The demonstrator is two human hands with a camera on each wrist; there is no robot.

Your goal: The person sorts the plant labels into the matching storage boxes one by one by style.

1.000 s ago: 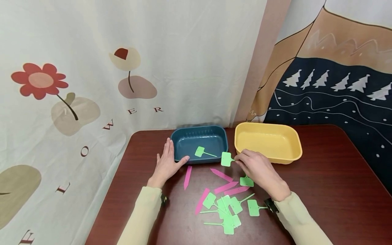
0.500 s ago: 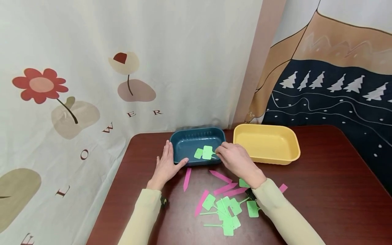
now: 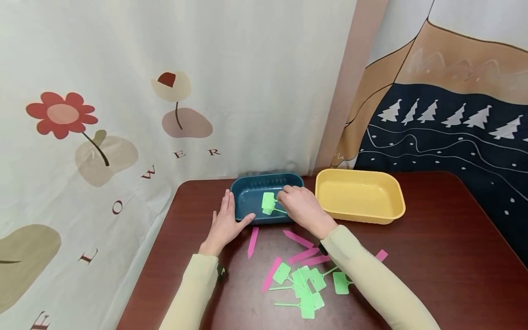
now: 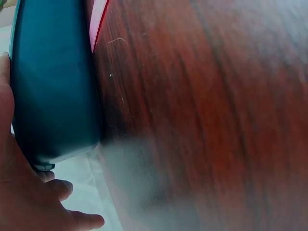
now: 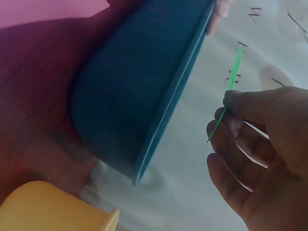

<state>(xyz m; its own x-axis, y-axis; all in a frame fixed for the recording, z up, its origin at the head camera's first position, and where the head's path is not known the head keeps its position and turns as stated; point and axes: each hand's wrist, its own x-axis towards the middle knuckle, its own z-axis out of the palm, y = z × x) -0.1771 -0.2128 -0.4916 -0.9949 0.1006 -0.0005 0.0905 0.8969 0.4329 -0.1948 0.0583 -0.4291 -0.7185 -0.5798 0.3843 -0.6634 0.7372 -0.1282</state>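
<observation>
Over the blue bin point(image 3: 247, 183), my right hand point(image 3: 303, 211) pinches a green T-shaped plant label point(image 5: 234, 70) between thumb and fingertips. Beneath it another green plant label point(image 3: 267, 211) lies inside the bin, partly covered in the head view. My left hand point(image 3: 224, 229) rests against the bin's left end, fingers straight along the side and thumb at the front rim. In front of the bin is a loose heap of green plant labels point(image 3: 307, 307). Several pink pointed plant labels point(image 3: 303, 255) are scattered between heap and bin.
A yellow bin point(image 3: 359, 217) stands right of the blue one, near the back edge of the dark red table point(image 3: 445, 256). One pink label point(image 3: 381, 255) shows beyond my right forearm. A printed curtain point(image 3: 264, 91) hangs behind the table.
My right hand has carried the green plant label leftward from the front of the yellow bin to above the blue bin. The left hand has stayed at the blue bin.
</observation>
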